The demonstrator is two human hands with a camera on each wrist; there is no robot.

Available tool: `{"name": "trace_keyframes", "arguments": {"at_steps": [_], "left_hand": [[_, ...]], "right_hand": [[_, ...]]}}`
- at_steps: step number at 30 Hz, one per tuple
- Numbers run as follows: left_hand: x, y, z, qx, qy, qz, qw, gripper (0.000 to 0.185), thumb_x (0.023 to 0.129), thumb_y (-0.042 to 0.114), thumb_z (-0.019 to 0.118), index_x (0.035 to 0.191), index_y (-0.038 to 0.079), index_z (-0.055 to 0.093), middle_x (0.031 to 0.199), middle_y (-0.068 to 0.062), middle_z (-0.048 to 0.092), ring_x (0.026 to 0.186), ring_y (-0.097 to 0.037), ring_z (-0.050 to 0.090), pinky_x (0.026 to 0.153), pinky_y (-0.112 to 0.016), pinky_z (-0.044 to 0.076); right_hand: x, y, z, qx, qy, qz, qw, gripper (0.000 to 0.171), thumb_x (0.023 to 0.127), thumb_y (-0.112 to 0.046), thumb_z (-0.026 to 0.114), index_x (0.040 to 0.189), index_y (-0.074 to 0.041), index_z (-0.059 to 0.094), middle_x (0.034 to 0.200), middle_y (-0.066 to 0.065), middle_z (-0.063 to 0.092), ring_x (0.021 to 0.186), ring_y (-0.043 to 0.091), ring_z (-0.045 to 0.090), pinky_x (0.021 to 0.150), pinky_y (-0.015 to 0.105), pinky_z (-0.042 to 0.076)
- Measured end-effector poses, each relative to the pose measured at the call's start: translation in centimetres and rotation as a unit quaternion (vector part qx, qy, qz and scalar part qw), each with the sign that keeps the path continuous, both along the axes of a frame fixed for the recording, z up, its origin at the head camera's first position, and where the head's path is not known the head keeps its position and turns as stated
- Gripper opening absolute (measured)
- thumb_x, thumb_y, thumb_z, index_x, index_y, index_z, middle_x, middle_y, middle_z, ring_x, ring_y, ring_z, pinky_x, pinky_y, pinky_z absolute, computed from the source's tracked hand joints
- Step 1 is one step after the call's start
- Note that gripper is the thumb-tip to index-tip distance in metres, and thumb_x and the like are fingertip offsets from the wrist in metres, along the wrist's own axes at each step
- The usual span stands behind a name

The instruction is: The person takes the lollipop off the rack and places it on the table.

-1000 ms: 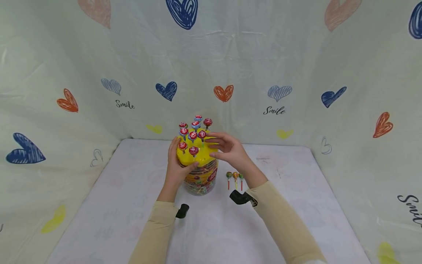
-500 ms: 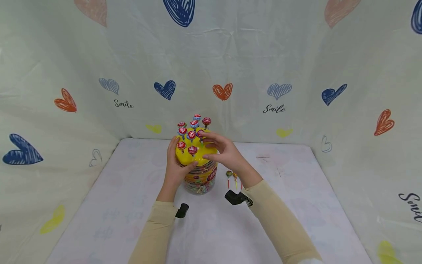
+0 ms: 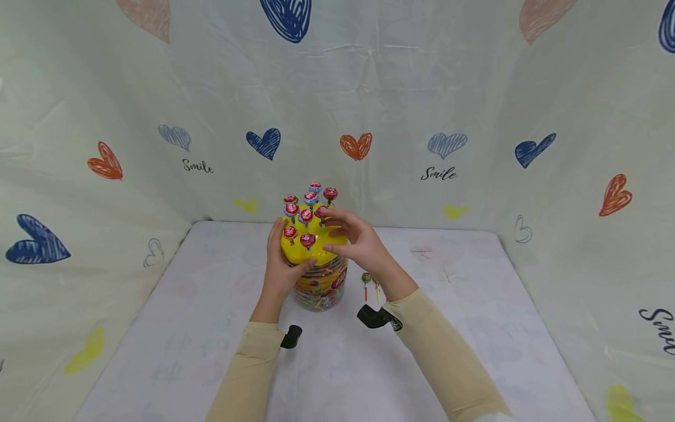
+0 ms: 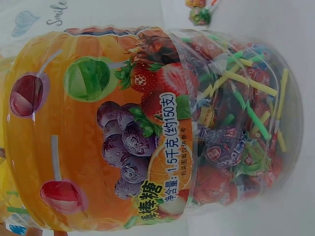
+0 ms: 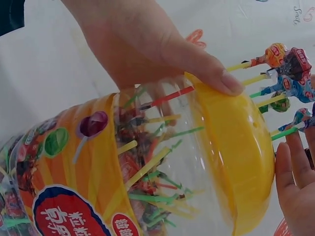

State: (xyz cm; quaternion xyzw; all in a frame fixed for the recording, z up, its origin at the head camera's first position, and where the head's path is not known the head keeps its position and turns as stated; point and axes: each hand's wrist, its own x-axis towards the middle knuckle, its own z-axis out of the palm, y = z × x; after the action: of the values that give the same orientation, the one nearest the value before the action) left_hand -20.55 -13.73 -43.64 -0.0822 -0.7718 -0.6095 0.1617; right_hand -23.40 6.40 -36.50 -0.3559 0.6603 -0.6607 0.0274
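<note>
Lollipops could topple if the right hand, fingers loose, brushes them; left hand grips the jar.

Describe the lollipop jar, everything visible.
The lollipop jar stands upright on the white table. It looks like clear plastic, packed with wrapped lollipops, with an orange fruit-printed label and a domed yellow lid whose holes carry upright lollipops. The left hand grips its side; the right hand reaches over the lid.
</note>
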Motion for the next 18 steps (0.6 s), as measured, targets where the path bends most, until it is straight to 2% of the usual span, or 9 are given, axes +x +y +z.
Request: {"name": "trace_keyframes", "arguments": {"at_steps": [5, 10, 13, 18], "left_hand": [[0.0, 0.0, 0.1, 0.001, -0.010, -0.002, 0.9999, 0.090, 0.085, 0.016, 0.077, 0.155, 0.022, 0.019, 0.161, 0.002, 0.004, 0.142, -0.024, 0.023, 0.115, -0.047, 0.026], [0.0, 0.0, 0.0, -0.002, -0.006, 0.000, 1.0000, 0.090, 0.085, 0.019, 0.077, 0.155, 0.025, 0.019, 0.161, 0.004, 0.004, 0.142, -0.024, 0.022, 0.115, -0.048, 0.025], [-0.1, 0.0, -0.1, -0.003, -0.010, 0.002, 0.9999, 0.091, 0.085, 0.019, 0.077, 0.155, 0.026, 0.018, 0.161, 0.005, 0.003, 0.142, -0.023, 0.021, 0.115, -0.047, 0.025], [-0.1, 0.0, 0.2, 0.000, -0.031, 0.000, 0.9995, 0.094, 0.085, 0.017, 0.077, 0.155, 0.025, 0.016, 0.161, 0.005, 0.000, 0.144, -0.022, 0.017, 0.116, -0.044, 0.023]], "right_hand": [[0.4, 0.4, 0.2, -0.035, -0.012, -0.020, 0.999, 0.058, 0.086, 0.010, 0.067, 0.139, -0.001, 0.049, 0.140, 0.008, 0.050, 0.122, 0.026, 0.050, 0.105, 0.042, 0.042], [0.8, 1.6, -0.4, -0.073, -0.010, -0.035, 0.997, 0.057, 0.085, 0.013, 0.066, 0.139, 0.001, 0.048, 0.140, 0.011, 0.050, 0.120, 0.031, 0.051, 0.102, 0.040, 0.045], [0.9, 2.6, -1.1, -0.073, -0.020, -0.046, 0.996, 0.057, 0.085, 0.013, 0.066, 0.138, 0.000, 0.049, 0.138, 0.011, 0.051, 0.119, 0.031, 0.052, 0.101, 0.039, 0.046], [1.3, 4.2, -2.1, -0.065, -0.045, -0.063, 0.995, 0.056, 0.086, 0.012, 0.066, 0.138, 0.000, 0.049, 0.138, 0.011, 0.050, 0.118, 0.031, 0.052, 0.101, 0.045, 0.045]]}}
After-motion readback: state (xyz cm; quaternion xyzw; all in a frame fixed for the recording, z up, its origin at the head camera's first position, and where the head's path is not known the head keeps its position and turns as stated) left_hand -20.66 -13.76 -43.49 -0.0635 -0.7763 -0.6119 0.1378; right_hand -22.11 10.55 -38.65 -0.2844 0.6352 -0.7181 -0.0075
